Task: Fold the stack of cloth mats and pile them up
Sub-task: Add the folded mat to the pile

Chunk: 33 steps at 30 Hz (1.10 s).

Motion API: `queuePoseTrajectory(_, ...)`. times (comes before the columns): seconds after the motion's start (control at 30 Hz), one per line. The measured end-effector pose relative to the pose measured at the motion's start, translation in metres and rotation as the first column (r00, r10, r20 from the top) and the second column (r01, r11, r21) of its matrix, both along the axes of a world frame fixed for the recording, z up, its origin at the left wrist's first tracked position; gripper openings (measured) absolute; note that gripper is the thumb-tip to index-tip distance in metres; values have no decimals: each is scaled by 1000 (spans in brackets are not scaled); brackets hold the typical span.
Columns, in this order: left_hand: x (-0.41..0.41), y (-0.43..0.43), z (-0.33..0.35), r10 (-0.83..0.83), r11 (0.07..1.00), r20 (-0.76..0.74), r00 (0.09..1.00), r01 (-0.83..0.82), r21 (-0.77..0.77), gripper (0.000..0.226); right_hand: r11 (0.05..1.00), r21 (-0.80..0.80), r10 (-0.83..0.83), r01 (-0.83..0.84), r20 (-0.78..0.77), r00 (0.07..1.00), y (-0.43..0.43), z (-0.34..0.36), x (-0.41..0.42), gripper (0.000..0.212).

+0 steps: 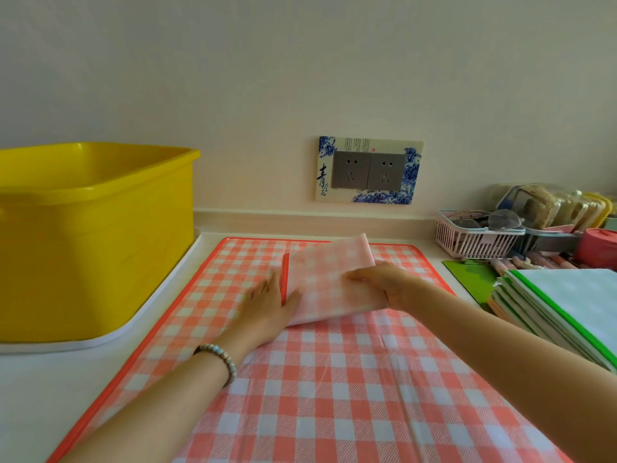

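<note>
A red-and-white checked cloth mat (pixel 334 379) with an orange border lies spread across the counter. On it sits a smaller folded piece of the same checked cloth (pixel 329 282), pale underside up, its far end lifted. My left hand (pixel 270 300) lies flat at the folded piece's left edge, thumb on it. My right hand (pixel 384 282) holds its right side, fingers over the top. At the right edge, a stack of folded mats (pixel 561 315) with green borders.
A big yellow plastic tub (pixel 90 235) stands at the left on a white-edged mat. At the back right are a pink basket (pixel 474 240) of small items and lidded containers (pixel 547 205). A wall socket plate (pixel 369 170) faces me.
</note>
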<state>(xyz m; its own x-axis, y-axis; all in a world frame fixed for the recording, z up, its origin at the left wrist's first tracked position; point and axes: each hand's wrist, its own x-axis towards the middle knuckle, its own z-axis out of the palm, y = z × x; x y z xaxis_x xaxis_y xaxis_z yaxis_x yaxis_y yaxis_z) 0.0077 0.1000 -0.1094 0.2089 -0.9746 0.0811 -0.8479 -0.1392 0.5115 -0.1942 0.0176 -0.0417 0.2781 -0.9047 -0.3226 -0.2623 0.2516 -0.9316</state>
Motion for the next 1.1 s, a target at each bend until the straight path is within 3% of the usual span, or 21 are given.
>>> queuePoseTrajectory(0.1, -5, 2, 15, -3, 998, -348, 937, -19, -60, 72, 996, -84, -3, 9, 74, 997, 5, 11, -8, 34)
queuePoseTrajectory(0.23, -22, -4, 45, 5, 997, -609, 793, -47, -53, 62, 986, -167, 23, 0, 135, 991, 11, 35, -39, 25)
queuePoseTrajectory(0.37, -61, -7, 79, -90, 994, -846, 526, -4, -108, 23, 969, -246, 54, -25, 115, 992, 14, 59, -87, 21)
queuePoseTrajectory(0.5, -107, -15, 99, -157, 987, -904, 398, 46, -152, 17, 963, -269, 18, 2, 74, 997, 16, 78, -142, 25)
queuePoseTrajectory(0.7, -190, -26, 117, -221, 964, -940, 258, 204, -171, 28, 962, -259, -89, 83, -12, 996, 19, 97, -237, 34)
queuePoseTrajectory(0.97, -274, -33, 110, -190, 947, -961, 203, 298, -124, 14, 961, -208, -221, 184, -172, 960, 20, 97, -324, 24)
queuePoseTrajectory(1.1, -295, -34, 100, -140, 945, -969, 206, 321, -68, 21, 969, -146, -228, 198, -229, 946, 24, 85, -346, 19)
